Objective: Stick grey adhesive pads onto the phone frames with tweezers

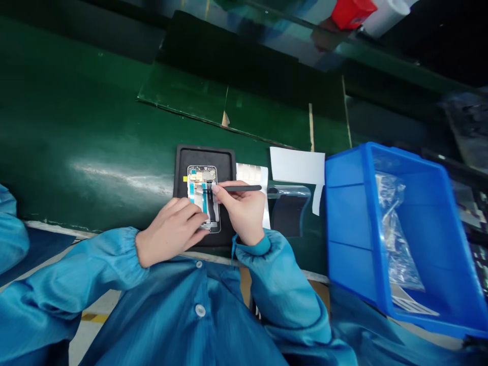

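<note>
An opened phone (196, 175) with its inner parts showing lies on a black tray (224, 155). My left hand (171, 229) rests over the lower left of the phone, its fingers bent and touching it; whether they pinch anything is hidden. In my right hand (244, 211) a dark pen-like tool (244, 188) is gripped between thumb and fingers, its thin end over the middle of the phone. A yellow tab sticks out at the phone's upper left edge.
Right of the tray lie a sheet with pale pieces (253, 174), white paper (297, 165) and a dark film (287, 216). A blue bin (348, 218) holding clear plastic bags (396, 239) stands farther right. Another person's blue sleeve (11, 229) shows at the left edge.
</note>
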Tool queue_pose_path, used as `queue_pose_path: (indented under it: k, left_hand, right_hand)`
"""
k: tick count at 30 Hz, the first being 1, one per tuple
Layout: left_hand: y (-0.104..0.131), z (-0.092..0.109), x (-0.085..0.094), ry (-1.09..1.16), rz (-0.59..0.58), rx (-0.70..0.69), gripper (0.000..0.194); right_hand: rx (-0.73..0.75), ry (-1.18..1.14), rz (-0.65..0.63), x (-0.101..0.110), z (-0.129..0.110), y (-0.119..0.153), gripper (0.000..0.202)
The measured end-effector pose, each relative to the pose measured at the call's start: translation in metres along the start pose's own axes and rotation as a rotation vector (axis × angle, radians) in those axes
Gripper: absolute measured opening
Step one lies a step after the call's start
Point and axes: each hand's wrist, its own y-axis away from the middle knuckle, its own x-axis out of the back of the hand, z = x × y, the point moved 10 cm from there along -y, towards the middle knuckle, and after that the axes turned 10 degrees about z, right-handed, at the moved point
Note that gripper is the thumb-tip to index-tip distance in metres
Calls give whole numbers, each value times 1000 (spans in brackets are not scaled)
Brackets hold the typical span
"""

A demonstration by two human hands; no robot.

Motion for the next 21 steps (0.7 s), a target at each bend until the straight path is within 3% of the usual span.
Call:
queue_pose_path:
  k: [4,7,13,21]
  left_hand:
    - [-3,-39,20,-108,111,150,22]
    - [-3,-57,20,-187,108,203,28]
    - [-1,-61,9,-238,63,186,33]
    - [-2,-60,9,-235,64,176,32]
  right_hand:
    - [-12,20,-44,-8,3,-5,27]
    - [-9,30,-61,-10,6,-6,25]
    - [-12,31,-70,-13,7,-7,23]
    - [4,58,-54,-12,7,-8,22]
